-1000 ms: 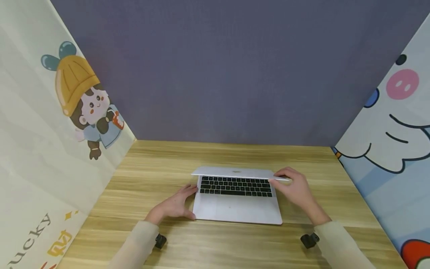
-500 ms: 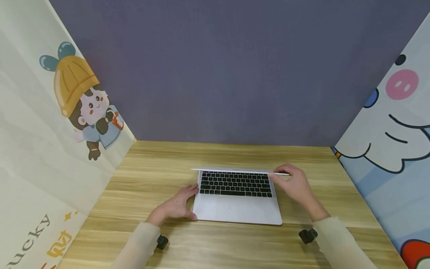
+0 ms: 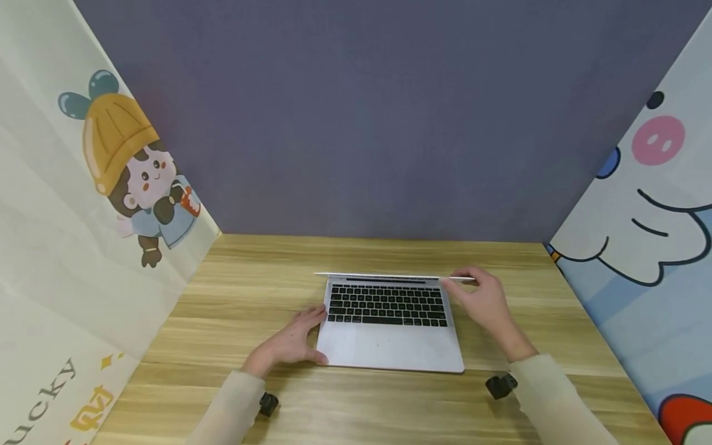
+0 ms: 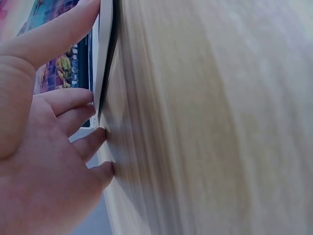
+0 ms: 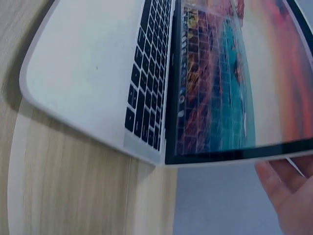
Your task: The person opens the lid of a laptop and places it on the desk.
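Note:
A silver laptop [image 3: 389, 348] lies on the wooden table with its lid [image 3: 384, 275] raised, seen nearly edge-on in the head view. The lit screen [image 5: 220, 83] shows a colourful picture in the right wrist view, with the black keyboard [image 5: 149, 63] beside it. My left hand [image 3: 292, 339] rests at the laptop's left side, its fairly straight fingers [image 4: 90, 144] against that side and the thumb by the near left corner. At the lid's upper right corner, my right hand [image 3: 484, 303] pinches the edge between thumb and fingers.
The wooden table [image 3: 250, 259] reaches a dark grey-blue panel [image 3: 356, 123] at the back. A cartoon-printed sheet [image 3: 33, 185] borders it on the left, another printed sheet [image 3: 612, 247] on the right. Small black cameras sit at both wrists.
The lid has swung up and back from a low tilt to nearly edge-on, with my right hand still holding its corner and moving slightly away. My left hand has stayed at the side.

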Tool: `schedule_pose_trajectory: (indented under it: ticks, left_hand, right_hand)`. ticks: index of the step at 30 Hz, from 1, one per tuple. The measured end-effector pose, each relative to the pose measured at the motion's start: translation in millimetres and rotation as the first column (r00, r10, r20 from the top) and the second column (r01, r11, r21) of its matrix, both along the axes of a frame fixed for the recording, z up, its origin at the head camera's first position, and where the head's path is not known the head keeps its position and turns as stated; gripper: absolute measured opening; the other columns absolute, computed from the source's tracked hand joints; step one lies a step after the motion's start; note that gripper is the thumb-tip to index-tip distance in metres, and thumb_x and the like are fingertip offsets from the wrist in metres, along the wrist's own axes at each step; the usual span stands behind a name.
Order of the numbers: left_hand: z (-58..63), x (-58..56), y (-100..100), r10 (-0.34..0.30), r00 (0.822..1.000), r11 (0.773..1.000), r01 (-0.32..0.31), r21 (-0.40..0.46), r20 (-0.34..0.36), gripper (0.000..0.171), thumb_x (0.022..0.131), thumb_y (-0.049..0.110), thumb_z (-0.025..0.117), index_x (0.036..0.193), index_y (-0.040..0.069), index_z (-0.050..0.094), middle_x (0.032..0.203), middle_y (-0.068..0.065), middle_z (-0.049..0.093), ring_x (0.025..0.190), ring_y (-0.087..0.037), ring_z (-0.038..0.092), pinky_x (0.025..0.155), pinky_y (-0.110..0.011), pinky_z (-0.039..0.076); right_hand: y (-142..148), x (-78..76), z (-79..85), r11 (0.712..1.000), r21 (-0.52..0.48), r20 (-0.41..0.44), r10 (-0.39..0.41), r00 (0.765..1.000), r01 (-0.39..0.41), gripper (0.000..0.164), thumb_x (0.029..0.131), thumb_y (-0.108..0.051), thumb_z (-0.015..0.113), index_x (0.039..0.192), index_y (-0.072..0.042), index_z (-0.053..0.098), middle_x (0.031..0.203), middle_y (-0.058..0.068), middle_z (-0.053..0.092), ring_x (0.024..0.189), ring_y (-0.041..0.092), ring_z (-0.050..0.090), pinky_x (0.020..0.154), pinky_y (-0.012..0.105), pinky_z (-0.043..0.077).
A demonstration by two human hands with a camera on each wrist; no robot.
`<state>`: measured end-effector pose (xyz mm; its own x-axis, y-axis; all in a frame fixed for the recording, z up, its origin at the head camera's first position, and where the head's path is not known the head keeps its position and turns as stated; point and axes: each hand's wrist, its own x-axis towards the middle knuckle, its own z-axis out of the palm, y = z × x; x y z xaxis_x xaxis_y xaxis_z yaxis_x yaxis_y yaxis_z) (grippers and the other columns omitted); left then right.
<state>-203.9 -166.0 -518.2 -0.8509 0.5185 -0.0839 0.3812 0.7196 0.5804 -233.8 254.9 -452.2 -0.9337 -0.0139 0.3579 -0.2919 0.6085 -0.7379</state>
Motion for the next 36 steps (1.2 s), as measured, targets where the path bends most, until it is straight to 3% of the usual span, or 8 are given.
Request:
schedule_pose_trajectory:
  ticks: [4, 8, 12, 18, 24, 30, 36]
  left_hand:
    - [-1.4, 0.7, -1, 0.003, 1.000, 1.000, -0.003, -0.010, -0.008, 0.107, 0.072, 0.045, 0.089, 0.152, -0.007, 0.039, 0.163, -0.022, 0.030, 0.149, -0.045, 0.024, 0.122, -0.061, 0.016]
    - [-1.0, 2.3, -1, 0.027, 1.000, 1.000, -0.027, -0.005, 0.007, 0.108, 0.071, 0.045, 0.089, 0.152, -0.006, 0.039, 0.163, -0.021, 0.030, 0.150, -0.045, 0.023, 0.121, -0.062, 0.018]
    - [-0.3, 3.0, -1, 0.038, 0.999, 0.999, -0.038, 0.003, 0.011, 0.108, 0.071, 0.045, 0.090, 0.152, -0.006, 0.039, 0.163, -0.021, 0.030, 0.150, -0.045, 0.023, 0.120, -0.062, 0.020]
    - [-1.7, 3.7, 1, 0.039, 0.999, 0.999, -0.039, -0.002, 0.016, 0.108, 0.071, 0.045, 0.090, 0.153, -0.005, 0.039, 0.163, -0.019, 0.030, 0.150, -0.042, 0.023, 0.120, -0.058, 0.023]
    - [-1.5, 3.4, 3, 0.066, 0.998, 0.998, -0.066, 0.001, 0.022, 0.109, 0.069, 0.043, 0.091, 0.152, -0.005, 0.039, 0.164, -0.018, 0.030, 0.150, -0.040, 0.026, 0.121, -0.055, 0.024]
    - [-0.8, 1.0, 4, 0.077, 0.997, 0.997, -0.077, 0.009, 0.021, 0.109, 0.068, 0.039, 0.093, 0.151, -0.007, 0.040, 0.163, -0.019, 0.031, 0.149, -0.040, 0.029, 0.120, -0.054, 0.027]
    - [-0.7, 1.3, 3, 0.078, 0.996, 0.997, -0.079, 0.012, 0.039, 0.109, 0.069, 0.040, 0.092, 0.152, -0.006, 0.039, 0.164, -0.018, 0.029, 0.149, -0.039, 0.029, 0.120, -0.053, 0.027]
  right_hand:
    - [-6, 0.9, 3.1, 0.998, -0.035, -0.105, -0.050, 0.993, 0.046, 0.034, 0.087, -0.029, 0.082, 0.104, -0.002, 0.069, 0.105, 0.014, 0.068, 0.097, 0.033, 0.062, 0.084, 0.040, 0.048]
    - [-12, 1.1, 8.4, 0.995, -0.066, -0.233, -0.083, 0.969, 0.070, 0.037, 0.078, -0.019, 0.089, 0.098, 0.000, 0.065, 0.097, 0.012, 0.060, 0.088, 0.027, 0.055, 0.079, 0.031, 0.043]
    - [-17, 0.8, 12.6, 0.991, -0.085, -0.289, -0.122, 0.949, 0.102, 0.035, 0.075, -0.014, 0.091, 0.093, 0.001, 0.065, 0.094, 0.011, 0.058, 0.085, 0.020, 0.051, 0.077, 0.026, 0.040]
    - [-19, 1.0, 16.2, 0.981, -0.124, -0.276, -0.178, 0.945, 0.148, 0.036, 0.077, -0.014, 0.090, 0.098, 0.004, 0.066, 0.098, 0.014, 0.058, 0.085, 0.018, 0.051, 0.078, 0.025, 0.043]
    - [-17, 0.7, 19.5, 0.972, -0.157, -0.245, -0.211, 0.946, 0.176, 0.033, 0.083, -0.015, 0.085, 0.103, 0.003, 0.065, 0.102, 0.013, 0.058, 0.086, 0.016, 0.055, 0.080, 0.015, 0.047]
    - [-16, -0.1, 21.2, 0.972, -0.158, -0.247, -0.208, 0.946, 0.172, 0.030, 0.086, -0.014, 0.082, 0.103, 0.004, 0.065, 0.101, 0.012, 0.058, 0.088, 0.021, 0.060, 0.081, 0.026, 0.053]
    - [-14, -1.3, 21.6, 0.971, -0.174, -0.262, -0.204, 0.943, 0.162, 0.024, 0.086, -0.006, 0.081, 0.101, 0.005, 0.066, 0.100, 0.013, 0.059, 0.091, 0.017, 0.057, 0.080, 0.013, 0.053]
